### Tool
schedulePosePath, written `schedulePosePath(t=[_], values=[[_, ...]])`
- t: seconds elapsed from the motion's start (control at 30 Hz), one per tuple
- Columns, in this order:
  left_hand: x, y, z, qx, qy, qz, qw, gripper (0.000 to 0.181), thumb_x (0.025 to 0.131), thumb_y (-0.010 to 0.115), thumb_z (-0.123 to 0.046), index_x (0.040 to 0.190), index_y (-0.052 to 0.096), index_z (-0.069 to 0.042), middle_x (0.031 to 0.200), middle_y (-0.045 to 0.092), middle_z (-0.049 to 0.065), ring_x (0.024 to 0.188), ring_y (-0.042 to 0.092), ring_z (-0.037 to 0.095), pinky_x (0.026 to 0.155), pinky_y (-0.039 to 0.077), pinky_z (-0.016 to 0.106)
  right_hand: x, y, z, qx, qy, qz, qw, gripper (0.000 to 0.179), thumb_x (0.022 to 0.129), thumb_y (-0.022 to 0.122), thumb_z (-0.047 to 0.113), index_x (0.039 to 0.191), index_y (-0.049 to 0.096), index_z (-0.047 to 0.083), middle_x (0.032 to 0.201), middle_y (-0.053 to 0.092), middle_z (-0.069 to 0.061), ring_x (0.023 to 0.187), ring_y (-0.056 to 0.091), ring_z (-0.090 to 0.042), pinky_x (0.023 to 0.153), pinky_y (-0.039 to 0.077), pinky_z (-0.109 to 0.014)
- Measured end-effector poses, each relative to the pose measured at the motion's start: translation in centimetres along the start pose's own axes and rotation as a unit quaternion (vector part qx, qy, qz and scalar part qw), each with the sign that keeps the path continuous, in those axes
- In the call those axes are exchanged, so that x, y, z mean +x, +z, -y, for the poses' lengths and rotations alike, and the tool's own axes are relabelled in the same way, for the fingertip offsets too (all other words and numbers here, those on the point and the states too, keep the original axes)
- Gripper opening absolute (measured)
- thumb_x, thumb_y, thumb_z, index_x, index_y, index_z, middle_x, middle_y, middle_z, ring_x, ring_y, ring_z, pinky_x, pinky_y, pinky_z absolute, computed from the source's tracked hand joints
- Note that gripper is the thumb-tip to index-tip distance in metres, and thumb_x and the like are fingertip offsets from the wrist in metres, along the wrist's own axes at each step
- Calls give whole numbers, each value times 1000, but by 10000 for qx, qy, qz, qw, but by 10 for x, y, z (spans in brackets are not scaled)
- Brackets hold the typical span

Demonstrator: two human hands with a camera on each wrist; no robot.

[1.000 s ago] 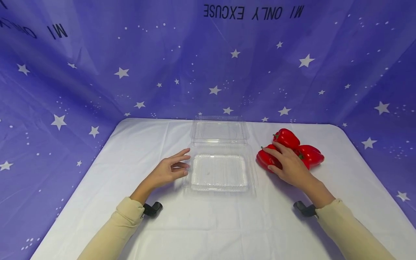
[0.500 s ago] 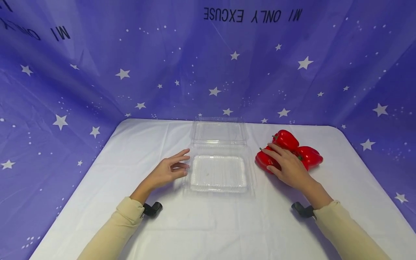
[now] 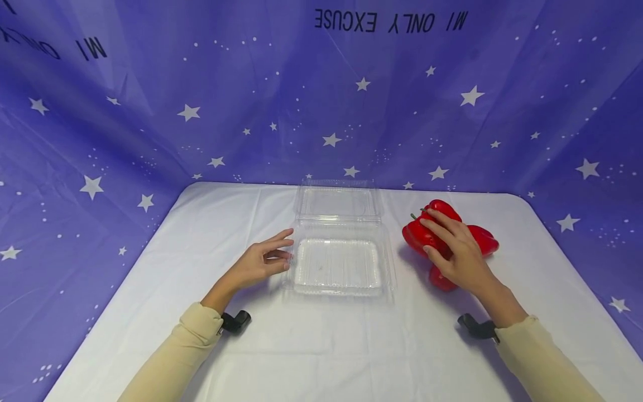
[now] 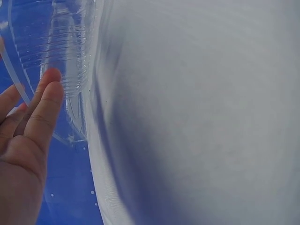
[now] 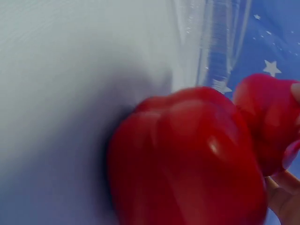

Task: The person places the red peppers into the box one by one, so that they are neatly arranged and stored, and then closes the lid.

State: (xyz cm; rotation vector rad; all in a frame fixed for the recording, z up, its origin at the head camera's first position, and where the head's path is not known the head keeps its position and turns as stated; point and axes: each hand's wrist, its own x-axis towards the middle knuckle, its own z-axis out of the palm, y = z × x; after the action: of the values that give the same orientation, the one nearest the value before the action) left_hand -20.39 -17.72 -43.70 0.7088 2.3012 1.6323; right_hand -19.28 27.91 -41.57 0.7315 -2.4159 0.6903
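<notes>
My right hand (image 3: 464, 254) grips a red bell pepper (image 3: 422, 237), its green stem pointing away to the left. In the right wrist view the gripped bell pepper (image 5: 265, 119) shows beyond a nearer, larger bell pepper (image 5: 187, 164). That nearer pepper (image 3: 442, 279) peeks out below my hand in the head view. Another bell pepper (image 3: 444, 209) lies behind, and one more (image 3: 483, 240) to the right. My left hand (image 3: 256, 262) has relaxed fingers at the left rim of a clear plastic clamshell container (image 3: 339, 291). In the left wrist view its fingertips (image 4: 52, 91) overlap the container's ribbed wall (image 4: 65, 56).
The container's hinged lid (image 3: 339, 202) lies back, opened toward the far table edge. A white cloth covers the table (image 3: 321, 346). Behind it hangs a purple curtain (image 3: 281, 100) with stars and lettering. Black camera mounts (image 3: 236, 322) sit at both wrists.
My right hand has shifted slightly right, raising the gripped bell pepper and turning its stem away. Another bell pepper now shows beneath it. My left hand and the container stay in place.
</notes>
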Motion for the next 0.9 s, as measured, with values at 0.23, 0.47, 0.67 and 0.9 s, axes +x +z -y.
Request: schedulePosePath(t=[0.23, 0.47, 0.67, 0.9], values=[[1, 1, 2, -58, 1, 5, 10000, 61, 88, 69, 2, 143, 44, 11, 164, 27, 15, 124, 57, 48, 102, 55, 27, 0, -4, 7, 535, -158, -472, 9973, 65, 71, 77, -7, 132, 65, 12, 143, 54, -20, 131, 50, -39, 109, 32, -8], [1, 1, 2, -91, 20, -2, 10000, 60, 88, 69, 3, 142, 44, 12, 164, 27, 15, 124, 57, 48, 102, 55, 26, -3, -2, 13, 901, 134, -478, 9947, 61, 73, 76, -10, 131, 66, 10, 146, 53, -17, 127, 53, -42, 102, 36, 0], [1, 1, 0, -97, 97, -37, 9999, 59, 87, 69, 4, 141, 46, 13, 163, 28, 18, 122, 58, 49, 101, 56, 25, -4, 2, 15, 882, 278, -634, 9937, 58, 71, 77, -8, 125, 70, 11, 143, 56, -14, 132, 51, -31, 105, 35, -1], [2, 1, 1, -95, 71, -33, 9999, 59, 88, 69, 3, 141, 46, 12, 163, 28, 16, 123, 58, 48, 103, 55, 31, -3, 7, 20, 700, 206, -689, 9950, 59, 69, 80, -6, 125, 68, 11, 143, 55, -16, 131, 50, -38, 110, 35, -11]])
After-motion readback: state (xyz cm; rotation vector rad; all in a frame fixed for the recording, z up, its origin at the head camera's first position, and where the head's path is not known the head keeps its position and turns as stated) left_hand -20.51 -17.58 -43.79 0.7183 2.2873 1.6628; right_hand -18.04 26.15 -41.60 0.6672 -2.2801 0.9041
